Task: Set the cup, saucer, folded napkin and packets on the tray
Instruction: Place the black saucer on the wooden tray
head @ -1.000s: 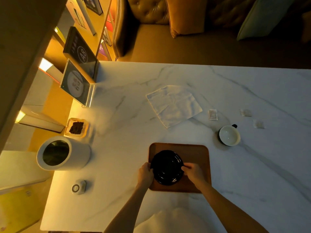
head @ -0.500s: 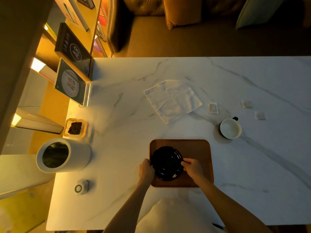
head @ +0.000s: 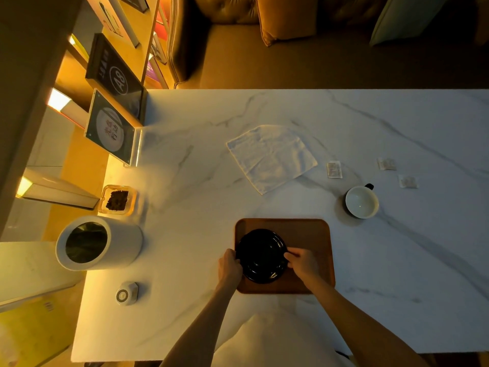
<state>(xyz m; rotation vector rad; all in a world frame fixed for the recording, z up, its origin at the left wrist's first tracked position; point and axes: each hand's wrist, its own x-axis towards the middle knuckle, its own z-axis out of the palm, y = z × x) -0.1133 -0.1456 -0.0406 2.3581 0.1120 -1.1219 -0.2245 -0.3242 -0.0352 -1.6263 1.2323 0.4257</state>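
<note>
- Two hands grip one black saucer [head: 261, 256]; the left hand [head: 229, 266] curls closed on its left rim, the right hand [head: 303, 263] pinches its right rim with thumb and fingertips
- the saucer sits on the left half of the brown tray [head: 309, 242]; whether it rests flat or is held just above the wood I cannot tell
- the tray lies on the white marble table [head: 185, 221], near its front edge; its right half is bare
- one white cup [head: 361, 202] stands upright on the table, beyond the tray's far right corner and apart from it; a dark handle shows at its far side
- one white napkin [head: 271, 157] lies spread flat on the table, farther back, turned at an angle
- three small packets lie flat and apart from each other; one packet [head: 334, 169] is just right of the napkin, a second packet [head: 386, 163] farther right, a third packet [head: 407, 181] beyond the cup
- at the table's left stand a white cylindrical container [head: 121, 242], a small glass dish [head: 117, 200] with dark contents, and a small round white device [head: 127, 294]
</note>
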